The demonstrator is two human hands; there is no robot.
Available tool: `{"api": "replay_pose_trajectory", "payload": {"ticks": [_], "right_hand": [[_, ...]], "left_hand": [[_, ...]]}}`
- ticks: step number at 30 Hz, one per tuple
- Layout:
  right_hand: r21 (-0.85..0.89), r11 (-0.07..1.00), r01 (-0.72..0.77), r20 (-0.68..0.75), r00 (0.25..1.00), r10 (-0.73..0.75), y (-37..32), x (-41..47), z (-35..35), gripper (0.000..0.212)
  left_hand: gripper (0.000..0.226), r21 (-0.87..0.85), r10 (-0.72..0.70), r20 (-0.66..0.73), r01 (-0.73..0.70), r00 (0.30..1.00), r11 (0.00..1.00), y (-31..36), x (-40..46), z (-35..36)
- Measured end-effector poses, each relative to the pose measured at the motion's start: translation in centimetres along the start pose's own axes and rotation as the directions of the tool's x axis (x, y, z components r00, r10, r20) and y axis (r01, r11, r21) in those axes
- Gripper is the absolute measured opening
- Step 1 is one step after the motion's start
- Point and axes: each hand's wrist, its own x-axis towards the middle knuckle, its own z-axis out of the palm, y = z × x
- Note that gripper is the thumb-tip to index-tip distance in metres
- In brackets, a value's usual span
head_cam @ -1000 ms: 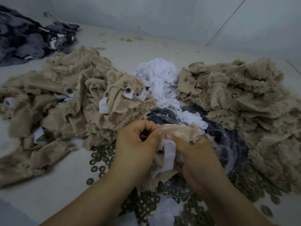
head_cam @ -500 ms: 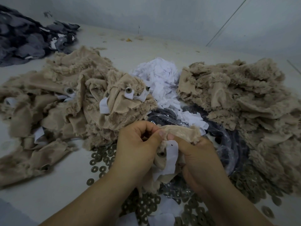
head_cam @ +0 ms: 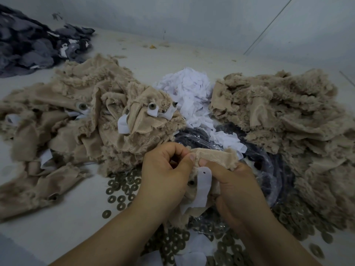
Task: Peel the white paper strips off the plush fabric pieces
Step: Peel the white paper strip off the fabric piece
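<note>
I see left hand (head_cam: 165, 175) pinching tan plush piece (head_cam: 215, 157) | right hand (head_cam: 236, 186) gripping same piece, thumb on it | white paper strip (head_cam: 203, 186) hangs between hands | washers (head_cam: 123, 189) below

Fuzzy beige plush fabric pieces (head_cam: 278, 112) with smooth woven backing are seen beside matt white paper strips (head_cam: 189, 89), a glossy clear plastic bag (head_cam: 269, 169) and dull metal washers (head_cam: 123, 187).
</note>
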Motion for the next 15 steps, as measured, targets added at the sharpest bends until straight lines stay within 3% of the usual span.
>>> {"api": "replay_pose_trajectory", "payload": {"ticks": [9,13,15], "right_hand": [[-0.144,0.987,0.066,-0.091,0.993,-0.080,0.24,-0.17,-0.01,0.014],[-0.090,0.996,0.018,-0.084,0.996,-0.025,0.20,0.09,-0.14,0.010],[-0.087,0.996,0.017,-0.071,0.997,-0.023,0.11,0.21,-0.13,0.018]], "left_hand": [[0.022,0.118,0.081,0.033,-0.085,0.996,0.989,0.49,0.09,-0.14],[0.018,0.121,0.076,0.037,-0.079,0.996,0.989,0.59,0.52,-0.43],[0.017,0.095,0.063,0.046,-0.067,0.997,0.993,0.69,0.52,-0.60]]}}
